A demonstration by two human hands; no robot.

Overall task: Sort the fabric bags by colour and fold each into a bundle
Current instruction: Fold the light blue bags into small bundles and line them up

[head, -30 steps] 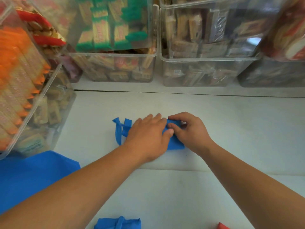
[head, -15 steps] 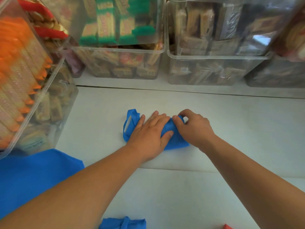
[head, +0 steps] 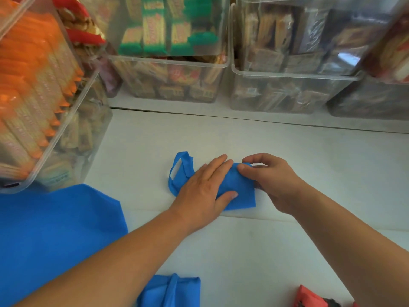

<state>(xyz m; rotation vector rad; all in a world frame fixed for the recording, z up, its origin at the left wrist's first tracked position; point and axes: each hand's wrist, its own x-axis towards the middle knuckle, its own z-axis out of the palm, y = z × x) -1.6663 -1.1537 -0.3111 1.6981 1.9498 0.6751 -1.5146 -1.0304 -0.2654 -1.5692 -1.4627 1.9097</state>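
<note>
A small folded blue fabric bag (head: 240, 191) lies on the white table (head: 309, 251), its handle loop sticking out to the left. My left hand (head: 204, 189) presses flat on the bundle with straight fingers. My right hand (head: 270, 180) pinches the bundle's upper right corner between thumb and curled fingers. A flat blue bag (head: 51, 229) lies at the left. Another folded blue bag (head: 174, 291) sits at the bottom edge, and a red bag (head: 309, 299) shows at the bottom right.
Clear plastic tubs of packaged snacks line the back: one with green packs (head: 170, 52), one with brown packs (head: 287, 63). A tilted tub of orange packs (head: 33, 89) stands at the left, overhanging the table.
The folded bundle's handle loop has been drawn closer in and stands up more. My right hand's fingers have shifted onto the bundle's upper right corner. The left hand stays pressing.
</note>
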